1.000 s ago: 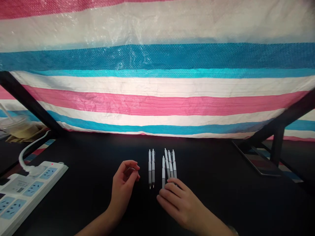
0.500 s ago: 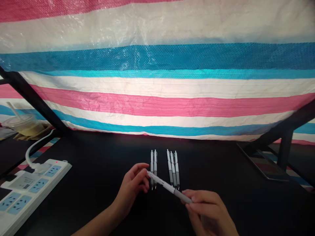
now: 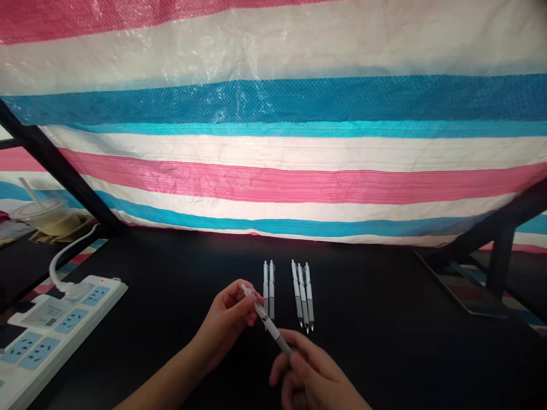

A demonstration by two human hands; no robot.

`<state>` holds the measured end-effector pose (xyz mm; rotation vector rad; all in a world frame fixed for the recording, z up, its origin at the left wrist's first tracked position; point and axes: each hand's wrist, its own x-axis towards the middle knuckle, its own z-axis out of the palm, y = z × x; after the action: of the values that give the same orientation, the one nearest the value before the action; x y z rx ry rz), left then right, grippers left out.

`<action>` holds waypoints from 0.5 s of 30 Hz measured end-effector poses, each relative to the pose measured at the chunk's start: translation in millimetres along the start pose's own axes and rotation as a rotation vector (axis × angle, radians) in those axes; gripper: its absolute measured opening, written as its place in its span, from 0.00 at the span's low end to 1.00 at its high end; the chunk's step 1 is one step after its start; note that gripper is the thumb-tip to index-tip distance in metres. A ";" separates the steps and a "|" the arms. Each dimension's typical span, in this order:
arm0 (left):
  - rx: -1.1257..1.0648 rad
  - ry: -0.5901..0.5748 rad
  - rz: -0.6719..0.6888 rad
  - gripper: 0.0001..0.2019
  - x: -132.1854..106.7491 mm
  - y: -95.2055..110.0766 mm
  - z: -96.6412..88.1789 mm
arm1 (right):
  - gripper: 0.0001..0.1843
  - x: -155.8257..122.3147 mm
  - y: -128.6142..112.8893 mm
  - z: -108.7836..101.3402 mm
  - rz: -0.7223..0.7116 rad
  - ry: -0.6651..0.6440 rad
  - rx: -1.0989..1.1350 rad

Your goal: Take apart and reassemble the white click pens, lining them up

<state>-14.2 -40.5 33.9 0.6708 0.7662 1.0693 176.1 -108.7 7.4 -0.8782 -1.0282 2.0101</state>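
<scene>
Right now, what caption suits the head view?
Left hand and right hand hold one pen; five pens rest nearby.

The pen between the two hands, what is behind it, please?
Behind the held pen, two pens lie side by side on the black table; their upper parts show. Their lower ends are mostly covered, so I cannot see them clearly.
</scene>
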 end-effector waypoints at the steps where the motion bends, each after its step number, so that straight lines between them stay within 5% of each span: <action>1: 0.011 0.005 -0.009 0.08 0.0 -0.2 -0.1 | 0.31 0.7 1.0 -0.8 0.092 -0.023 0.035; 6: 0.069 0.048 -0.037 0.10 -0.2 -2.9 -1.2 | 0.30 1.9 0.7 -1.9 0.173 -0.003 -0.113; 11: 0.072 0.100 -0.016 0.09 -1.4 -6.6 0.1 | 0.23 1.6 -5.1 1.8 0.160 0.200 -0.348; 15: 0.067 0.140 0.006 0.08 -3.0 -4.8 0.3 | 0.24 1.1 -3.8 1.9 0.186 0.178 -0.252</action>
<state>-12.3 -45.0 31.0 0.6604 0.9244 1.1088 175.0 -106.9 11.3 -1.3046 -1.1487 1.9349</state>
